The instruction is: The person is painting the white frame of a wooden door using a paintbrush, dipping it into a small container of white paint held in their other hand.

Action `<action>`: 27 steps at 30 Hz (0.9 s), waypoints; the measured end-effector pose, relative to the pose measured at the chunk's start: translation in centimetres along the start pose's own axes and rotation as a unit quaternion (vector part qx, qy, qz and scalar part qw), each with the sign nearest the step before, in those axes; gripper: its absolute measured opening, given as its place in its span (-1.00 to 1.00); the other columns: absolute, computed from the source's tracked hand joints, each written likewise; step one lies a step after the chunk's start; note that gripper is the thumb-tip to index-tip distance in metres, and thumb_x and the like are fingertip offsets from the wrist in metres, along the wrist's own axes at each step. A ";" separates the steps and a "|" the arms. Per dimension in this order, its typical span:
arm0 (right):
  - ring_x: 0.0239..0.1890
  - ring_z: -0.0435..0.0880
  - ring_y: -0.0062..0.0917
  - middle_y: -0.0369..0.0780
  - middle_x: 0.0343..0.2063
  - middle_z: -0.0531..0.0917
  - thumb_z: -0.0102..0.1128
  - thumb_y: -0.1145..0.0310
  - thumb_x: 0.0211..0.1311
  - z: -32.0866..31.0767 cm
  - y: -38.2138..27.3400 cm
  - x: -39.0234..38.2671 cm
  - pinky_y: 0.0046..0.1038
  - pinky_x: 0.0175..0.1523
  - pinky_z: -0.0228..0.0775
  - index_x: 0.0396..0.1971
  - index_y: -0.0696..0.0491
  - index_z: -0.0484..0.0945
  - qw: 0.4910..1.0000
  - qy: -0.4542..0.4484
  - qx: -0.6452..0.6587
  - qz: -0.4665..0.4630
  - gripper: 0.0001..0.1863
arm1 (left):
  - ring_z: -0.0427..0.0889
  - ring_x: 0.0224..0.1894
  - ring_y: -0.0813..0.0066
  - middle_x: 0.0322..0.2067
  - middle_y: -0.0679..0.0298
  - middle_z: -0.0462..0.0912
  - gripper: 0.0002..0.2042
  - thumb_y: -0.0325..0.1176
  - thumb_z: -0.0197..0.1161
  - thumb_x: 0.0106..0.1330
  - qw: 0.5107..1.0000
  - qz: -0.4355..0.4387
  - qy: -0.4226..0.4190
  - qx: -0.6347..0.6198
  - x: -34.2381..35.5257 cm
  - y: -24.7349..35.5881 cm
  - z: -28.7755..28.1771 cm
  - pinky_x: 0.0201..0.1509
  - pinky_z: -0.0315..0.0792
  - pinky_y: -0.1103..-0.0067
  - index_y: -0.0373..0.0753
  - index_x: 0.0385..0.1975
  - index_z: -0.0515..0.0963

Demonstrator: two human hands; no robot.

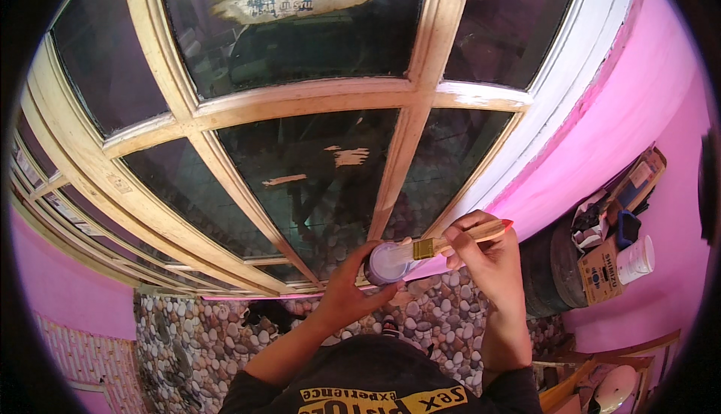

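My left hand (354,288) is wrapped around a small round tin of pale lilac paint (388,263), held low in front of the window. In my right hand (484,250) I hold a flat brush with a wooden handle (473,235); its bristles rest on the tin's open top. Just beyond both hands stands a large wooden window frame (304,101) with bare cream-coloured bars and dark glass panes. The right edge of the frame (571,68) looks whitish.
Pink walls (638,98) flank the window on both sides. Below it runs a pebble-patterned surface (443,324). At the right stand dark tyres (552,267), a cardboard box (599,271), a white container (637,258) and other clutter. Wooden pieces lie at lower right (593,376).
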State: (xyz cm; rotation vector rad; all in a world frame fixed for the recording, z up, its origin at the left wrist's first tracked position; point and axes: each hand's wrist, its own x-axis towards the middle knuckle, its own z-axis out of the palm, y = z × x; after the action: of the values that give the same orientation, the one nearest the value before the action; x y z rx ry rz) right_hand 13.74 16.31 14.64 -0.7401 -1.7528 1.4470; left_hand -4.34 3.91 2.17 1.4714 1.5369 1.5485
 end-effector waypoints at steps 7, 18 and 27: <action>-0.63 0.66 -0.58 -0.17 -0.56 0.68 0.32 0.40 0.38 0.2 1.3 0.1 -0.60 -0.53 0.51 -0.36 0.23 0.58 0.996 0.048 0.069 0.010 -0.80 | 0.55 0.22 0.30 0.17 0.07 0.54 -0.26 -0.35 0.59 0.11 1.000 0.007 -0.008 -0.001 0.4 0.7 0.0 0.34 0.40 0.41 -0.33 0.28 0.33; -0.75 0.59 -0.50 -0.14 -0.65 0.65 0.23 0.15 0.47 -0.7 4.8 -0.2 -0.55 -0.65 0.46 -0.43 0.18 0.58 0.974 0.137 0.177 0.030 -0.62 | 0.60 0.17 0.24 0.11 0.02 0.59 -0.26 -0.30 0.57 0.11 0.999 0.013 0.012 -0.029 0.6 0.7 0.8 0.24 0.46 0.42 -0.29 0.29 0.36; -0.56 0.69 -0.43 -0.14 -0.51 0.70 0.16 0.24 0.51 -1.5 3.2 0.4 -0.43 -0.41 0.59 -0.20 0.14 0.56 0.927 0.187 0.320 -0.060 -0.75 | 0.57 0.18 0.29 0.11 0.07 0.56 -0.25 -0.29 0.60 0.10 1.000 0.003 0.002 -0.022 0.2 0.7 1.0 0.31 0.41 0.41 -0.31 0.27 0.34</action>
State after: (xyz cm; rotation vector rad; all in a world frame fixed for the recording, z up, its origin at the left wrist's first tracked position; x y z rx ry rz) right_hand 14.63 18.10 11.73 -0.4981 -0.9313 1.5447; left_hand -3.31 4.30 2.68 1.4509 1.4936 1.5783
